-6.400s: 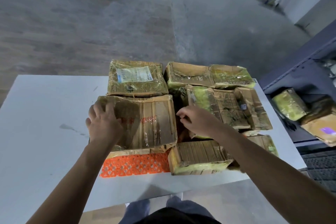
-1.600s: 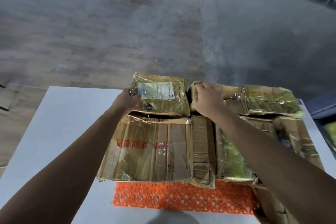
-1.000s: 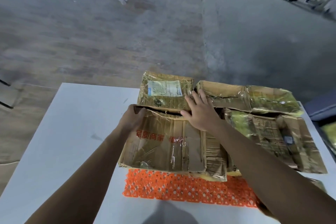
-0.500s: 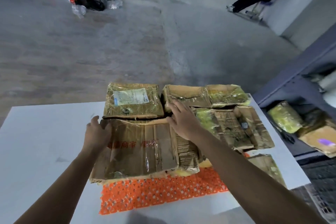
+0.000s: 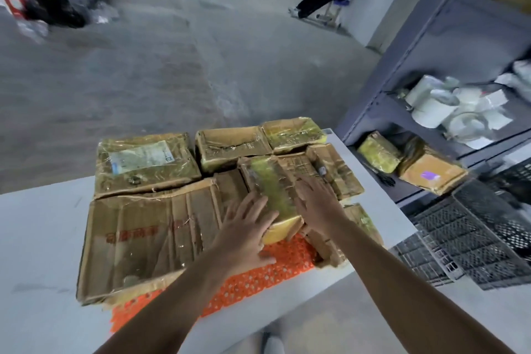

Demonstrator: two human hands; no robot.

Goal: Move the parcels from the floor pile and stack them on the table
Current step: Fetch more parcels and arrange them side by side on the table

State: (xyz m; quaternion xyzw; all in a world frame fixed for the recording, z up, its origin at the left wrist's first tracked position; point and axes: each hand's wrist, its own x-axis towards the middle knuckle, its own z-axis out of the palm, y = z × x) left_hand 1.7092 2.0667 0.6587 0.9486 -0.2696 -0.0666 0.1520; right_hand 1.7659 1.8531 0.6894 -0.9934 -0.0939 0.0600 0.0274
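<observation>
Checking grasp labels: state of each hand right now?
Left hand: open, straight fingers against the yellow-taped parcel.
Right hand: open, flat on the same parcel.

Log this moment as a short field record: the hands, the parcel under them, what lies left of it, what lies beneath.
hands: left hand and right hand, both flat, fingers straight, on one parcel
parcel: yellow-green tape-wrapped cardboard parcel, among other parcels
left of it: large flat brown cardboard parcel with red print
beneath: orange plastic mesh mat on the white table
</observation>
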